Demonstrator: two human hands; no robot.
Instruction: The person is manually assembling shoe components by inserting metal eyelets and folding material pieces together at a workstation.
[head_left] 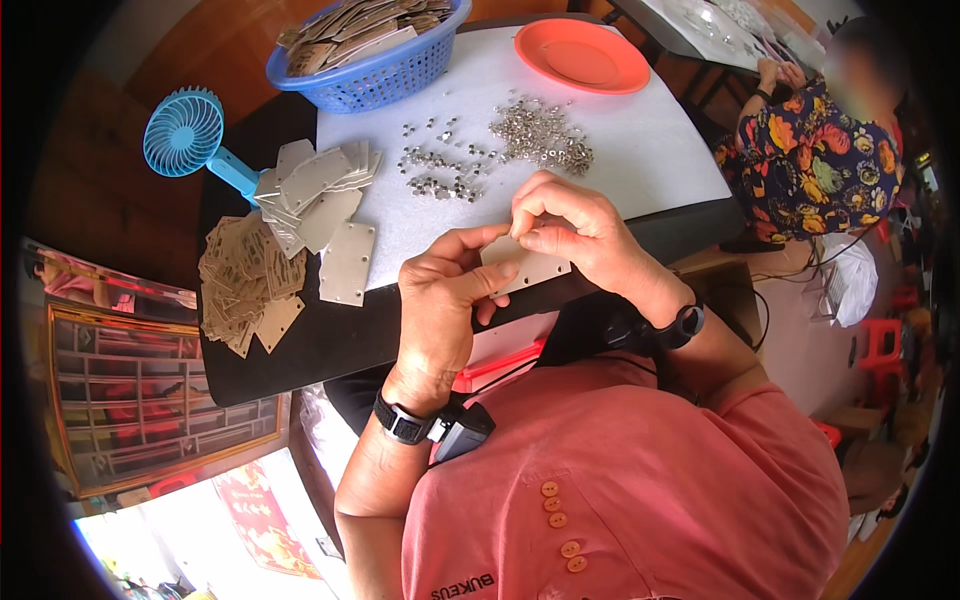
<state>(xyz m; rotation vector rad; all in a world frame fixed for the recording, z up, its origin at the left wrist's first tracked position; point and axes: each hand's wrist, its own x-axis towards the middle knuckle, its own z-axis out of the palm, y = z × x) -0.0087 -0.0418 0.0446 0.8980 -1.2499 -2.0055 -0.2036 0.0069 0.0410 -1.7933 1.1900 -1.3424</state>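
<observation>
A flat pale plate (540, 270) with small dark holes along its edge is held over the table's near edge. My left hand (438, 295) is closed on its left side, the thumb lying across its face. My right hand (585, 225) pinches at the plate's upper edge; whatever sits between thumb and fingertips is hidden. Beyond my hands lie a heap of small shiny metal rings (545, 135) and a looser scatter of small metal pieces (440, 170). To their left are overlapping pale plates (347, 262) and a pile of brownish plates (245, 275) with holes.
A blue basket (380, 80) full of plates stands at the back left, a blue handheld fan (185, 133) left of it. An orange-red dish (582, 55) sits at the back right of the white sheet (650, 150). Another person (820, 150) works at a table on the right.
</observation>
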